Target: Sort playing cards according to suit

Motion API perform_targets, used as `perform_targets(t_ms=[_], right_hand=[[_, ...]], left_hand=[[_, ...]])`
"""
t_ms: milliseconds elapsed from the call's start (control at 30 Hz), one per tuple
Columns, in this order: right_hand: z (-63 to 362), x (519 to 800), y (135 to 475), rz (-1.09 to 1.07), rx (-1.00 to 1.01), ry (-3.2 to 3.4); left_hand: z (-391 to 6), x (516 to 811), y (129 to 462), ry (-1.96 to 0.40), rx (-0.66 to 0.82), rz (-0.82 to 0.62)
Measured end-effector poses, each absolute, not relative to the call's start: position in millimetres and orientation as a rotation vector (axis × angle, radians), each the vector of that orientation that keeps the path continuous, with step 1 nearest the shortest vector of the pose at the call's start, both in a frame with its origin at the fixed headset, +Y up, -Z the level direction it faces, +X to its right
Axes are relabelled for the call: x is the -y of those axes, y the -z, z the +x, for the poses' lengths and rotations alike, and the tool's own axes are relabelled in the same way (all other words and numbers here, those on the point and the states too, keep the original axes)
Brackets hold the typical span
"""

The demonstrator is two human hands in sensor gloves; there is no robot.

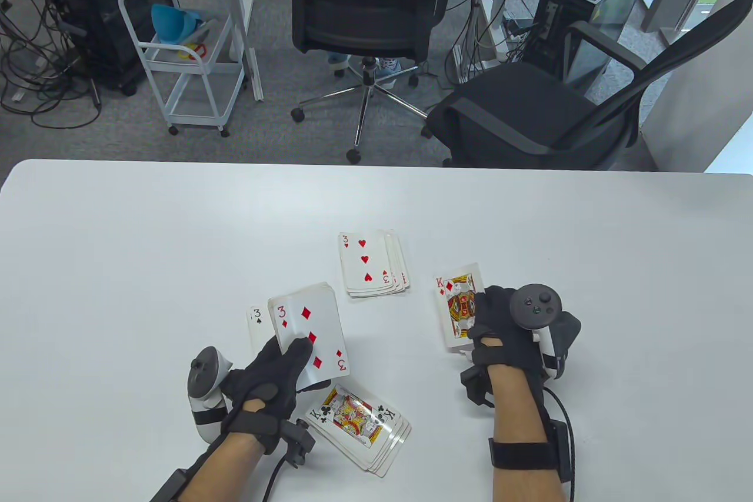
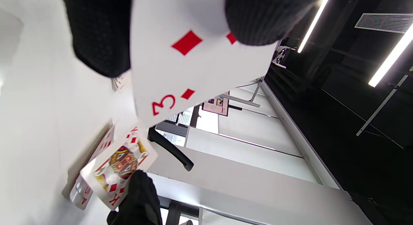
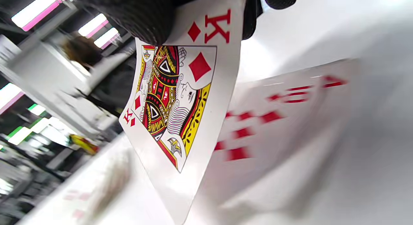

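I pinch a single king of diamonds (image 1: 459,302) in my right hand (image 1: 510,330), thumb on its face and fingers behind, holding it tilted just above a small pile of diamonds (image 3: 284,121) on the white table (image 1: 117,266). That pile lies blurred beneath the king in the right wrist view, so I cannot read its top card; only red pips show.

My left hand (image 1: 267,375) grips the remaining deck (image 1: 309,334) face up, thumb pressed across the top card, a three of diamonds. In the left wrist view that thumb (image 2: 261,18) covers part of the middle pip.

Just left of the deck, partly hidden behind it, a three of spades (image 1: 257,325) lies face up on the table. Whether more cards sit under it I cannot tell.

Farther from me, near the table's centre, a slightly fanned pile of hearts (image 1: 372,263) rests with a three of hearts on top. Close to me, just right of my left wrist, a fanned pile of clubs (image 1: 359,422) shows a king of clubs on top.

Beyond the table stand two black office chairs (image 1: 367,7), a white wheeled cart (image 1: 188,55) and computer towers amid cables.
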State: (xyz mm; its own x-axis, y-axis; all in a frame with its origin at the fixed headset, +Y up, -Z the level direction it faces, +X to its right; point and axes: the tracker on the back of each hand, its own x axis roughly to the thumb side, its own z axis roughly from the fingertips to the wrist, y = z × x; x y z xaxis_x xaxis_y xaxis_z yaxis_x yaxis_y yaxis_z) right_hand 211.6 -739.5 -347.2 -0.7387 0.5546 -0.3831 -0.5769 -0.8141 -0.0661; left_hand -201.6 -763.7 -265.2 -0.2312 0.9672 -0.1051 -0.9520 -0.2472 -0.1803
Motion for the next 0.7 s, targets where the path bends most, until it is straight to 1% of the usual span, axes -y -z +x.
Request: perform_targets(t_ms=[133,267,367,533,567,633,700], right_hand=[[208.4,749.8,351.0,-0.582,-0.099,-2.585],[191.4,739.7,347.0,-0.506,0.036,-2.633],[173.2,730.7,342.7,-0.382,0.113,-2.626],[132.3,717.1,332.2,-0.046,0.164,-2.384],[123.3,714.0,329.5,0.016,0.157,-2.325],[109.4,709.8,323.4,0.051,0.086,-2.229],[96.6,706.8,318.2,0.13,0.089,-2.141]], left_hand=[[-199.9,764.6,264.9,-1.805,0.089,-0.23],[-200.5,764.4,264.9,-1.804,0.088,-0.231],[-200.3,764.6,264.5,-1.811,0.086,-0.231],[-201.1,763.8,263.7,-1.811,0.084,-0.231],[-201.6,763.2,263.4,-1.811,0.085,-0.227],[-202.6,762.6,263.2,-1.809,0.084,-0.221],[-203.1,762.6,263.3,-1.807,0.081,-0.217]])
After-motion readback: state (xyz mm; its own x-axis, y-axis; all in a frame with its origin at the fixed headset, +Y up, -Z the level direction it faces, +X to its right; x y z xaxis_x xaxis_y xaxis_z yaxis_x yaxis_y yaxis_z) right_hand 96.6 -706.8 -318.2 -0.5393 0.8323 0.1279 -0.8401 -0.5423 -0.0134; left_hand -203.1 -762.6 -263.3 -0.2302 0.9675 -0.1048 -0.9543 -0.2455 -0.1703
